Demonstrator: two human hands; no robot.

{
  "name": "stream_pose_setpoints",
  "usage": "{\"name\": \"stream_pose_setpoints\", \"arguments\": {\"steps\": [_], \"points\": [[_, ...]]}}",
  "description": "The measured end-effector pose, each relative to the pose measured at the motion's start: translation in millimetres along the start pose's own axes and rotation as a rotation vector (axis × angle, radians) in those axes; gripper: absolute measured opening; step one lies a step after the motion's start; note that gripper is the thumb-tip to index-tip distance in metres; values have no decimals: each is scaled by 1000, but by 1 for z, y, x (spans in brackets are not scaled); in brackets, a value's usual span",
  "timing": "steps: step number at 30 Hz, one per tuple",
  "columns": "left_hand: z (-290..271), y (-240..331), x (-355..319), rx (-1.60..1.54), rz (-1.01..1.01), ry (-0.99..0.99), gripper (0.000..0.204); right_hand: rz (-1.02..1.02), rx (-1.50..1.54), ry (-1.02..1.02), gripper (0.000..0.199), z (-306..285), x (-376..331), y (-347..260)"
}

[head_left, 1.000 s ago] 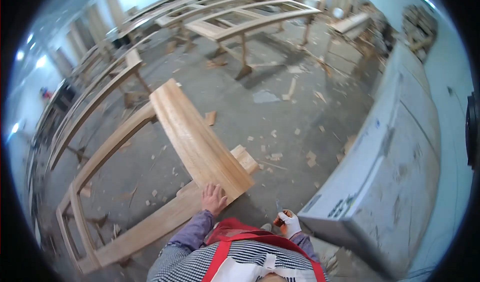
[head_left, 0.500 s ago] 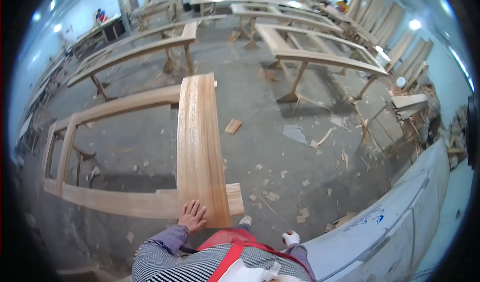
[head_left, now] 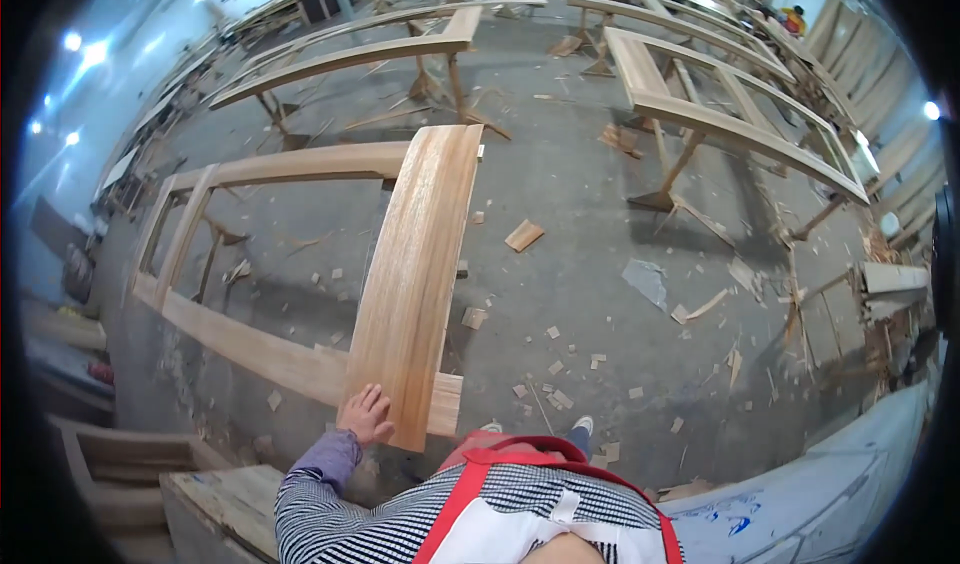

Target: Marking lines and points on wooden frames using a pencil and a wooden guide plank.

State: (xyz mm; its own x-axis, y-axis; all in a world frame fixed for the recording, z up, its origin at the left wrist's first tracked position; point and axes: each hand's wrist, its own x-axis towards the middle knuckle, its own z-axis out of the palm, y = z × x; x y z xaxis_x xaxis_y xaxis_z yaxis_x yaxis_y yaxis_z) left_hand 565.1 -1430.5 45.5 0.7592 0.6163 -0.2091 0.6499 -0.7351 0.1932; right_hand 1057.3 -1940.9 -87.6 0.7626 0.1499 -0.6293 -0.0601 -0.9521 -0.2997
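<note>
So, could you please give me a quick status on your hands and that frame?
Left hand flat on wide plank of wooden frame. Right hand out of view. Offcuts on floor.

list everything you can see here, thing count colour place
wide plank: one, light wood, lying along the near end of the frame
wooden frame: one, light wood, on stands left of centre
other wooden frames: several, light wood, on trestles behind and right
offcuts: many, pale wood, scattered on the grey floor
grey sheet: one, bottom right
apron: one, red straps, on the person
left hand: one, resting on the plank's near left corner
right hand: not in view
</note>
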Motion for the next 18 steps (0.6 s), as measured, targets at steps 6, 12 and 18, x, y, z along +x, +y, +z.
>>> {"name": "stream_pose_setpoints", "arguments": {"steps": [6, 12, 18], "points": [[54, 112, 30, -188, -784, 401, 59, -225, -119, 55, 34, -132, 156, -20], [41, 212, 103, -226, -607, 372, 58, -448, 114, 58, 34, -172, 299, -159], [14, 194, 214, -238, -731, 466, 58, -461, -136, -188, 32, -140, 371, -323]]}}
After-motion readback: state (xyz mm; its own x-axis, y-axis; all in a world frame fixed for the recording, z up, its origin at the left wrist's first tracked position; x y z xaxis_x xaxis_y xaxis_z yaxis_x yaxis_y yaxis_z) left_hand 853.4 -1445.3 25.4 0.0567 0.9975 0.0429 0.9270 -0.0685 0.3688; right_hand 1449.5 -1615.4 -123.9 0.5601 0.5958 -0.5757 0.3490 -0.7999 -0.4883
